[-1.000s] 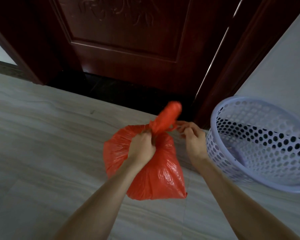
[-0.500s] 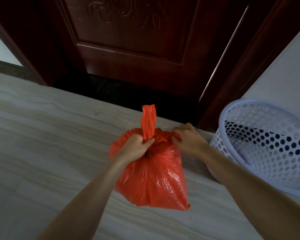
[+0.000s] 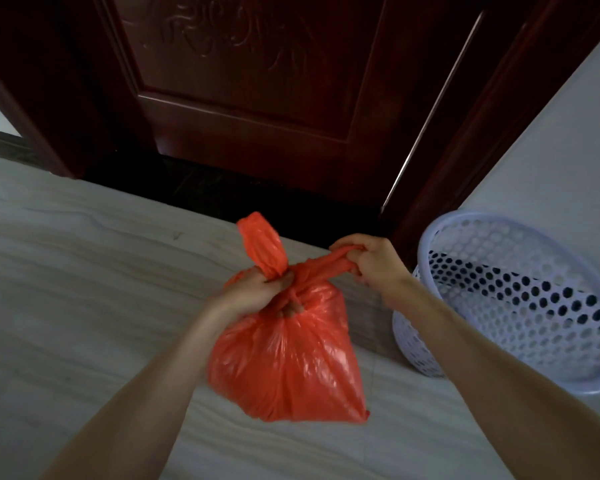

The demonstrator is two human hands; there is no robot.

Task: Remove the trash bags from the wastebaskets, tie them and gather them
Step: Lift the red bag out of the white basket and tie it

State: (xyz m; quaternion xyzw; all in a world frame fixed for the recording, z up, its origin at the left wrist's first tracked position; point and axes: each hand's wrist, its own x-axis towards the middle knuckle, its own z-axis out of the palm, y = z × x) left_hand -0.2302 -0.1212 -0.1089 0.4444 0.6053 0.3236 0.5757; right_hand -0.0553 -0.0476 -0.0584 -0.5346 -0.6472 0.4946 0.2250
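Note:
A full red trash bag hangs in the air above the floor in front of me. My left hand grips its twisted neck, and one loose end of the bag sticks up above that fist. My right hand grips the other end, stretched out to the right of the neck. A knot is forming where the two ends cross. A pale lilac perforated wastebasket stands to the right against the wall, with no bag in it.
A dark red wooden door with its frame fills the back, standing slightly ajar on the right. A white wall runs along the right side. The floor is pale, wood-grained tile.
My right hand has taken one end of the bag and pulled it out to the right. The end above my left hand has spread and leaned left. The bag hangs slightly lower.

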